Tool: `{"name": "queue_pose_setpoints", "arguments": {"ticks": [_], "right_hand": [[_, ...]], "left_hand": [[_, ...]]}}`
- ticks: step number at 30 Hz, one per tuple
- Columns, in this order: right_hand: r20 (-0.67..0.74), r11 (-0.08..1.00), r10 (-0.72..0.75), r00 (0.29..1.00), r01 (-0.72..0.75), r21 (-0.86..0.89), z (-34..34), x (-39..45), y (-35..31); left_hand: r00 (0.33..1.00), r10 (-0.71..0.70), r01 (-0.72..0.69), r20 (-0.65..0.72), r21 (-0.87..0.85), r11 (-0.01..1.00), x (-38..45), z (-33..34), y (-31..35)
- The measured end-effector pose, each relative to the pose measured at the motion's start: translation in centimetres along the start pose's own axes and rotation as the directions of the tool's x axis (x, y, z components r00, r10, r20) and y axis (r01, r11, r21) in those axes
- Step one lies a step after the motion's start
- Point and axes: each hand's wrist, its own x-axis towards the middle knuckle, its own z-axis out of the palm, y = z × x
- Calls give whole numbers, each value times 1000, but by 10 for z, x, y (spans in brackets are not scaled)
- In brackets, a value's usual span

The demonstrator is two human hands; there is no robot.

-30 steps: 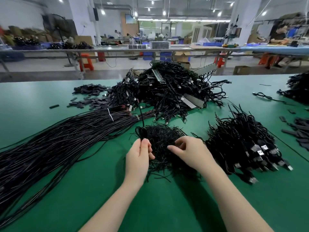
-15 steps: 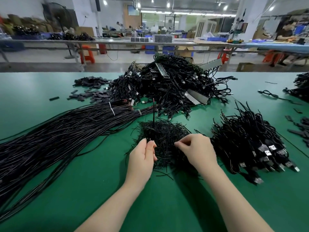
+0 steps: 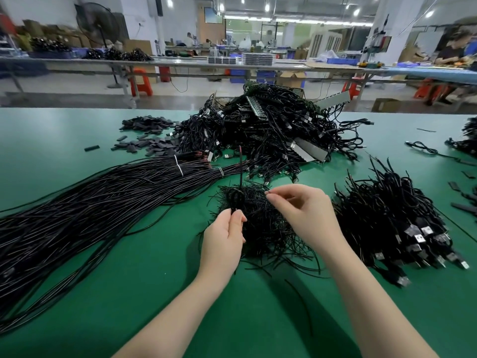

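Observation:
My left hand (image 3: 224, 240) pinches a small coiled black cable (image 3: 236, 198) between thumb and fingers; one cable end sticks straight up from the coil. My right hand (image 3: 303, 215) is to its right, fingertips pinching a thin black twist tie (image 3: 268, 193) close to the coil. Both hands hover over a loose heap of black twist ties (image 3: 265, 228) on the green table (image 3: 129, 293).
A long bundle of straight black cables (image 3: 90, 202) lies to the left. Behind stands a big tangle of cables with connector strips (image 3: 271, 133). A pile of coiled cables with USB plugs (image 3: 397, 223) lies at the right. Small black sleeves (image 3: 147, 136) are scattered far left.
My right hand has lifted out of the tie heap with a tie and moved up toward the coil. My left hand keeps holding the coiled cable upright.

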Motion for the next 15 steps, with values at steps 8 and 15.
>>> {"name": "queue_pose_setpoints", "arguments": {"ticks": [8, 15], "right_hand": [[9, 998, -44, 999, 44, 51, 12, -5, -6], [22, 995, -86, 996, 87, -50, 23, -10, -4]], "left_hand": [[972, -67, 40, 224, 125, 991, 4, -5, 25], [974, -80, -50, 214, 542, 839, 0, 0, 33]]}}
